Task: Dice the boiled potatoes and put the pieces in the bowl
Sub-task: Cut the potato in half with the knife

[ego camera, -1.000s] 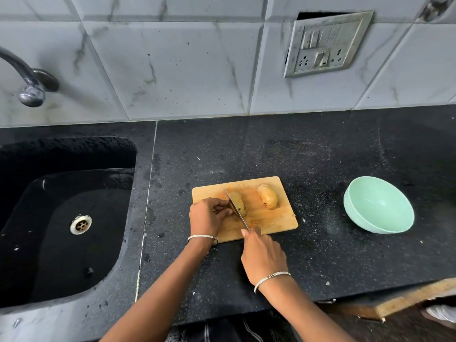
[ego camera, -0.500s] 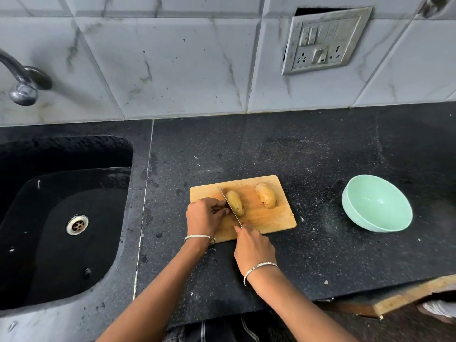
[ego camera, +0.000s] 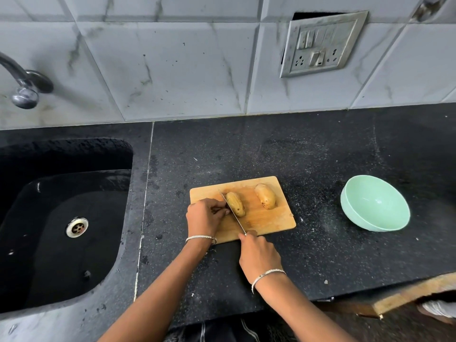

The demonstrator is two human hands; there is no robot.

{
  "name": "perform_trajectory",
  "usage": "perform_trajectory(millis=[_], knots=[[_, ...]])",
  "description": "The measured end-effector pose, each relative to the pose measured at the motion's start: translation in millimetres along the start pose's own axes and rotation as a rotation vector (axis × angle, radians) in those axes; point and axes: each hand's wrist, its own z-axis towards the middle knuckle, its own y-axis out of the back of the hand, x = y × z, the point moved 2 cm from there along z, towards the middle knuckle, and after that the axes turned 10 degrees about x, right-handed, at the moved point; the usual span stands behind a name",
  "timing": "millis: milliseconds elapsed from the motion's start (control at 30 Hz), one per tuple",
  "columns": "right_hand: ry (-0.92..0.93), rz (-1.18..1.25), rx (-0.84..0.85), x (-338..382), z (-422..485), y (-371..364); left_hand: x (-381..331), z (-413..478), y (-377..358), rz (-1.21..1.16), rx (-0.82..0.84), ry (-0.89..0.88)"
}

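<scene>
My left hand (ego camera: 204, 215) rests on the wooden cutting board (ego camera: 266, 220), its fingers (ego camera: 220, 209) curled round the left end of the first potato (ego camera: 236, 204) and holding it against the wood. My right hand (ego camera: 259, 255) sits at the board's front edge, fingers wrapped tight round the knife (ego camera: 233, 213), whose handle is hidden inside my grip. The blade runs away from me, angled left, with its edge down on the first potato just beside my left fingertips. The second potato (ego camera: 265, 196) lies whole farther right on the board, apart from the first. The mint-green bowl (ego camera: 375, 203) stands on the black bench (ego camera: 320, 156), well to the right of the board.
</scene>
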Motion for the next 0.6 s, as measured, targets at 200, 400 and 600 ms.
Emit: perform_trajectory(millis=[200,400,600], knots=[[0.0,0.065,0.064,-22.4,-25.9,7.2,-0.2,1.6,1.0,-0.003,0.034,-0.024],[-0.006,0.019,0.123,-39.9,-43.4,31.4,-2.0,9.8,3.5,0.016,0.082,-0.017],[0.002,-0.019,0.195,-48.0,-45.3,45.4,-0.3,22.1,5.6,0.065,0.141,-0.035]])
